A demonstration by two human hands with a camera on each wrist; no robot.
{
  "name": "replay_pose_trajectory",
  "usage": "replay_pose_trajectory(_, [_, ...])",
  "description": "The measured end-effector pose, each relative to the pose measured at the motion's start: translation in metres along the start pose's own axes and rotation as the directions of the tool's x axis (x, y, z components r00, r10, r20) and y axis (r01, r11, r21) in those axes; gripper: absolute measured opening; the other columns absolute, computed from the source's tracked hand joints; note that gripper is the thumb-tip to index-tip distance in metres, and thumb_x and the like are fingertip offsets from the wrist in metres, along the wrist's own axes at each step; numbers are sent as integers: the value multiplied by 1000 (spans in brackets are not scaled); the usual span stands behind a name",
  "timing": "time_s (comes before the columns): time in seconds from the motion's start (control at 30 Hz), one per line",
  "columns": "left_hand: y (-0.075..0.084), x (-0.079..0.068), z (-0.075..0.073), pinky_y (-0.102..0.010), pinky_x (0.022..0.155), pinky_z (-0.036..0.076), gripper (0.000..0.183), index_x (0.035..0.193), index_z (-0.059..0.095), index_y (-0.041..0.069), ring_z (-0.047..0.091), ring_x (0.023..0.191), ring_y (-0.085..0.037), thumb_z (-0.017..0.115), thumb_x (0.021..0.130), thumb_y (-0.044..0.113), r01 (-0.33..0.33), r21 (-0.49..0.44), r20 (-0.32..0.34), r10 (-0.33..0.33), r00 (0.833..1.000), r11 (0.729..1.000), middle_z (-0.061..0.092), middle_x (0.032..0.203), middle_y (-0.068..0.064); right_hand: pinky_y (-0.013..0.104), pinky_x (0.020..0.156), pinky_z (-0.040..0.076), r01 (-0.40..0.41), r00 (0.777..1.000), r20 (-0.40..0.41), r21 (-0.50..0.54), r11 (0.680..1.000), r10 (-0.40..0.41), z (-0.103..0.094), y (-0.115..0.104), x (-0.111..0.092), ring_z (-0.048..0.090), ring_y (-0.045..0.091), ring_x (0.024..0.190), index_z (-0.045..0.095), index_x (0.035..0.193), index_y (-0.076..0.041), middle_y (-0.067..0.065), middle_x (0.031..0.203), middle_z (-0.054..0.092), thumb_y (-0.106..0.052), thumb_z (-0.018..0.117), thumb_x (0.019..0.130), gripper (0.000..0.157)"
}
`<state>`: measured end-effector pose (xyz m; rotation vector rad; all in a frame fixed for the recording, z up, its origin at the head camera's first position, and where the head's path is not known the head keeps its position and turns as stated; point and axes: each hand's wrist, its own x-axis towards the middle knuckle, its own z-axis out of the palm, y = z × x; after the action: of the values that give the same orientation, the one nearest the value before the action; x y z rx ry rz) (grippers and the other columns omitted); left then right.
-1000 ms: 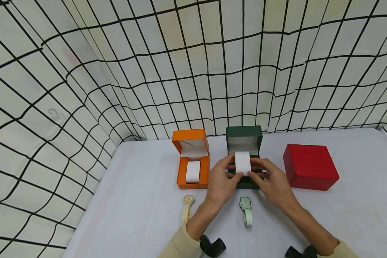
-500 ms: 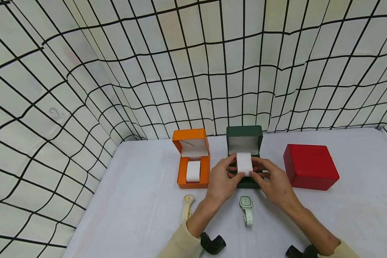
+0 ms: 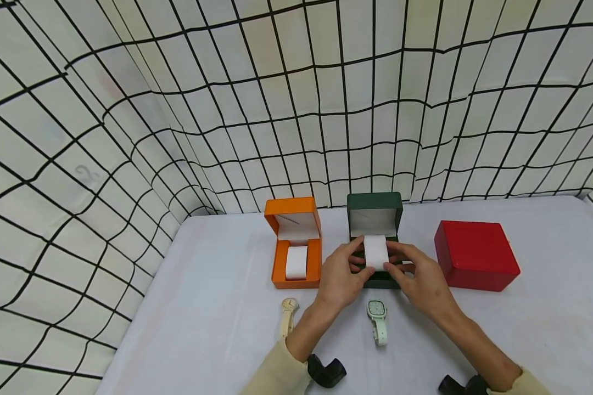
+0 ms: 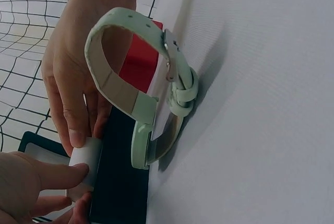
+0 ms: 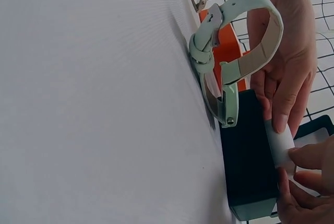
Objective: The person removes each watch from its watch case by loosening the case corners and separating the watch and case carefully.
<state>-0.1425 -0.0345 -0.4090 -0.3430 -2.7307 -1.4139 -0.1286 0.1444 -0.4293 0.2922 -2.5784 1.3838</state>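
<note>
A white watch cushion is pinched from both sides over the dark green watch box, whose lid stands up. My left hand grips its left side, thumb at the lower front corner. On the other side my right hand holds it the same way. In the left wrist view the cushion sits right at the box's opening, fingers partly hidden behind it. In front of the box lies a mint green watch with its strap buckled into a loop.
An orange watch box with raised lid and a white cushion inside stands to the left. A cream watch lies before it, beside my left forearm. To the right is a closed red box. Black wire grid lines the back.
Both hands still hold the cushion. It has shifted slightly to the right and down toward the green box. The watches and other boxes stay where they were.
</note>
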Motion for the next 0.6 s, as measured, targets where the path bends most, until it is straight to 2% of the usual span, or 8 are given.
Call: replay_pose_trajectory(0.6, [-6,4,2,-16,78,57,62,144,62,6,71,95,-15,85,86,7,15,22,15,-16,1000,1000,69,121,-11,44,91,62,9,1000,18,-43,999,-8,5,2,1,68,29,104,58,140,3,18,119,69,3,78,88,56])
